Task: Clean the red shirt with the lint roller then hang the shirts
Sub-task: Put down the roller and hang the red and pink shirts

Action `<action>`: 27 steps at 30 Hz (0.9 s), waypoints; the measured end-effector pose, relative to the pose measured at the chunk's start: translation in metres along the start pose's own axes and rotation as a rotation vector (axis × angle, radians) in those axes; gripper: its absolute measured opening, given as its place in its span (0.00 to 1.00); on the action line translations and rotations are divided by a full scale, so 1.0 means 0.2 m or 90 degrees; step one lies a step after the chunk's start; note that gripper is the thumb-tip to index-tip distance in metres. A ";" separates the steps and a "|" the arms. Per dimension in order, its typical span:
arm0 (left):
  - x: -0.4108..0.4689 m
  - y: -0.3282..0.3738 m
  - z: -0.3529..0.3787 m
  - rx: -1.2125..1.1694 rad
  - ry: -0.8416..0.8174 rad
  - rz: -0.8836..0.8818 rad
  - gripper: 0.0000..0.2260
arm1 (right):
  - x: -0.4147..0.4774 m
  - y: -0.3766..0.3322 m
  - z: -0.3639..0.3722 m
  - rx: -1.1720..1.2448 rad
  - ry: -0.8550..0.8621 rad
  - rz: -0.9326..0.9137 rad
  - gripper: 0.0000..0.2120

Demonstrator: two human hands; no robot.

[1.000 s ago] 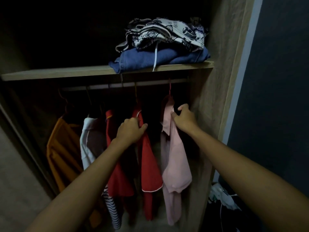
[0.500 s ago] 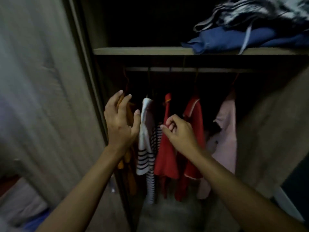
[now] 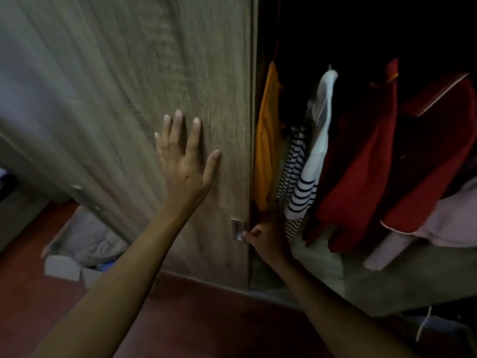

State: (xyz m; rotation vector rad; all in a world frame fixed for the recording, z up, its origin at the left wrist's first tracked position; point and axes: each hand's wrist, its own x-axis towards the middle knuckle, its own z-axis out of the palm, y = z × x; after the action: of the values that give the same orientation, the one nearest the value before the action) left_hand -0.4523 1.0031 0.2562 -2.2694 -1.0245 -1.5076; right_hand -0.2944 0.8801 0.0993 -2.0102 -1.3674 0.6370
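The left hand (image 3: 184, 164) was laid flat on the wardrobe door (image 3: 124, 86), its fingers (image 3: 193, 136) straight and spread, holding nothing. The right hand (image 3: 267, 241) was set lower, at the door's free edge, its fingers curled and pinched on the small metal handle (image 3: 237, 228).

The red shirt (image 3: 361, 164) was hung inside the open wardrobe, up and to the right of the right hand's fingers and apart from them. A striped shirt (image 3: 300, 184) hung between it and those fingers, and an orange garment (image 3: 268, 130) was nearest the door edge. A second red garment (image 3: 438, 140) and a pink shirt (image 3: 454, 220) were hung further right. The red shirt's long axis ran top to bottom, roughly parallel to the door's edge.

The hanging was judged done, with the door the thing in hand. The coming move was judged to turn on the handle. The opening lay to the right of both hands, so the door would be drawn that way across the clothes. The right hand was the nearer to the shirts and would need to be kept clear of the closing edge.
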 end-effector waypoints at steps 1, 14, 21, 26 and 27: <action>-0.02 -0.03 0.02 0.007 -0.013 0.003 0.29 | 0.01 -0.01 0.04 -0.008 -0.008 0.009 0.21; -0.08 -0.03 0.07 0.006 -0.034 0.002 0.33 | 0.04 -0.06 0.22 -0.030 0.106 0.121 0.21; -0.10 0.13 0.10 0.001 -0.041 0.008 0.34 | -0.03 0.08 0.14 -0.080 0.113 0.149 0.22; -0.12 0.32 0.13 -0.027 -0.050 0.028 0.36 | -0.10 0.27 -0.01 -0.102 0.139 0.185 0.21; -0.12 0.36 0.14 -0.029 -0.053 0.029 0.36 | -0.13 0.31 -0.05 -0.096 0.139 0.187 0.20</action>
State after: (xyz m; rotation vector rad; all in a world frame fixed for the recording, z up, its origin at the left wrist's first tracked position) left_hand -0.3910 0.9551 0.2358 -2.3880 -0.9628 -1.4442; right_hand -0.2565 0.8372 0.0633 -2.3505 -1.0277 0.4326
